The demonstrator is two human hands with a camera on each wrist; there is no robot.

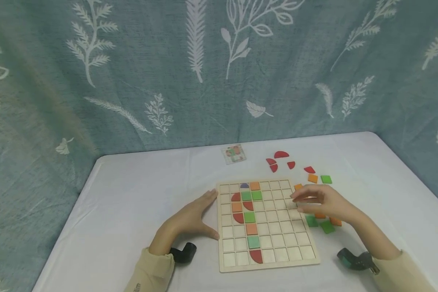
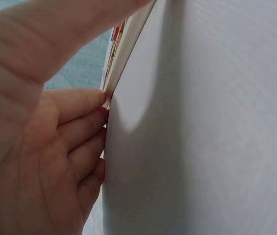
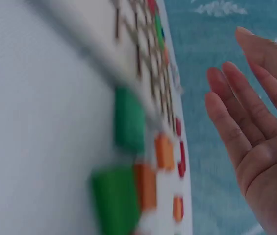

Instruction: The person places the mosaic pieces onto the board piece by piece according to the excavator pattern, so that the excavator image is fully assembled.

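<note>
A square wooden grid board (image 1: 282, 227) lies on the white table. Down its left half runs a line of orange squares (image 1: 252, 229), green squares (image 1: 253, 242) and red rounded pieces (image 1: 256, 256), with a small purple half-round piece (image 1: 244, 185) at the top. My left hand (image 1: 190, 218) rests along the board's left edge, its thumb and fingers spread and touching the rim. Above the board's right edge hovers my right hand (image 1: 325, 200), fingers loosely bent. In the right wrist view that hand (image 3: 261, 142) holds nothing.
Loose green tiles (image 1: 327, 226) and orange tiles (image 1: 312, 178) lie right of the board, some behind the right hand. Several red pieces (image 1: 281, 154) sit beyond it, near a small patterned card (image 1: 234, 153). A leaf-print curtain (image 1: 131, 73) hangs behind the table.
</note>
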